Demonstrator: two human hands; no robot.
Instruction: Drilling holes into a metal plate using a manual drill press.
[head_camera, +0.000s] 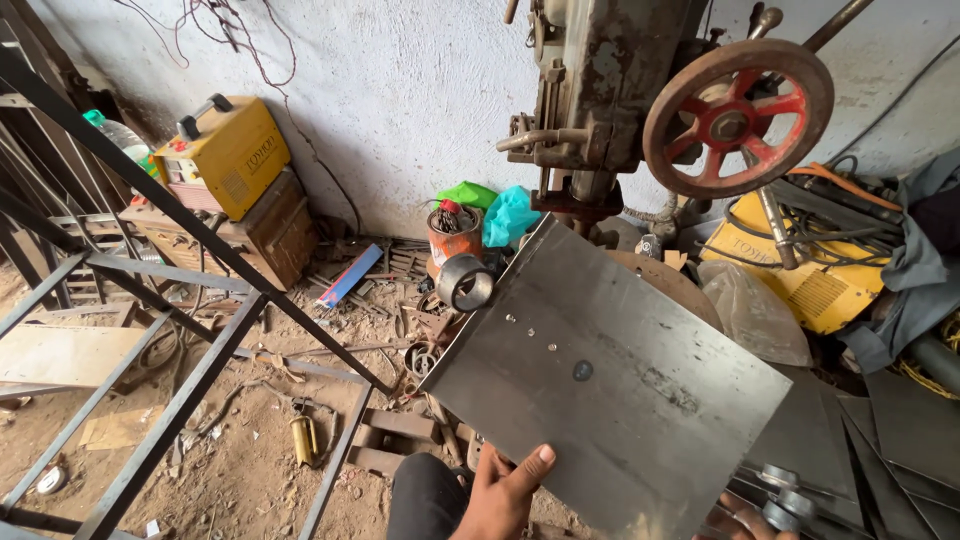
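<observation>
Steel sheet (610, 385) held tilted under drill press (590, 90), left hand (505, 490) pinching its near edge thumb-on-top, right hand (745, 520) mostly hidden, grip unclear; likely stiff, heavy, sharp-edged, best held at opposite edges.

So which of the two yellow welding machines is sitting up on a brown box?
The yellow welder at left, by the wall, on the brown box; the other yellow welder lies low at right under cables.
</observation>
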